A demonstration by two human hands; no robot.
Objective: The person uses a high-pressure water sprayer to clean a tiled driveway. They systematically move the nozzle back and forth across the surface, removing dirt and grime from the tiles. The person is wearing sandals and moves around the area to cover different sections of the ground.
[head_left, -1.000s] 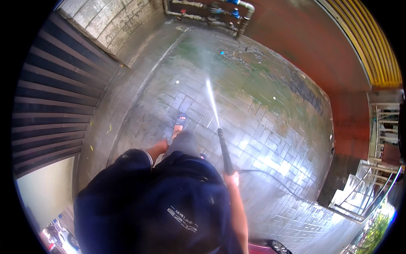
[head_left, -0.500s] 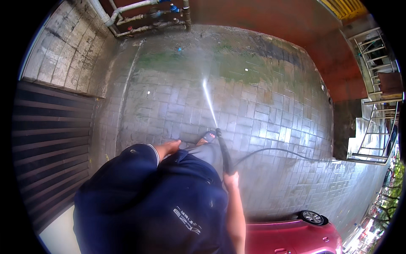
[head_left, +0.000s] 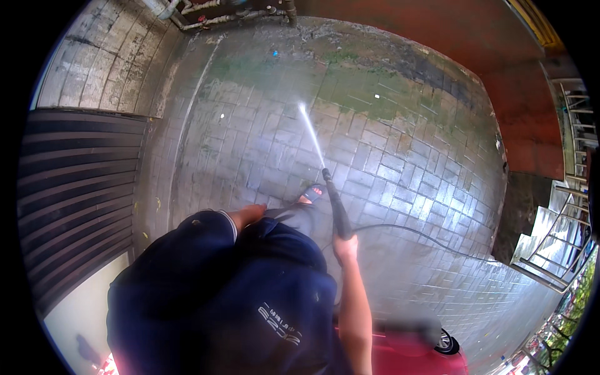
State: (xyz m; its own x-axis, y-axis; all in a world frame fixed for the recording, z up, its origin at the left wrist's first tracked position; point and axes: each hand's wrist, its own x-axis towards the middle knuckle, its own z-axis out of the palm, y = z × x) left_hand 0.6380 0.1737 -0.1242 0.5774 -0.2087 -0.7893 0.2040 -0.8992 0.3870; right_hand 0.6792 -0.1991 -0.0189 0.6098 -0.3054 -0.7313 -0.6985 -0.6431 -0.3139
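My right hand [head_left: 345, 246] is closed around the rear of a black pressure washer gun [head_left: 338, 209]. The gun points forward, and a white water jet [head_left: 312, 132] leaves its nozzle and spreads into mist over the wet paving. From the gun's rear a thin black hose [head_left: 425, 239] runs off to the right. My left hand [head_left: 250, 214] is beside my left thigh, away from the gun; its fingers are mostly hidden, and nothing shows in it. One sandalled foot [head_left: 310, 193] stands on the paving left of the nozzle.
Grey paving bricks [head_left: 275, 150] turn green with moss [head_left: 362, 94] farther out. A dark slatted shutter [head_left: 81, 181] and a pale tiled wall [head_left: 103, 65] stand left, a red-brown wall [head_left: 425, 28] ahead. Metal railings [head_left: 550, 250] are right; a red car [head_left: 406, 347] sits near right.
The whole view has shifted, with the pipes slipping toward the top edge and the car partly behind a blur. My right hand keeps hold of the gun, and the water still sprays forward.
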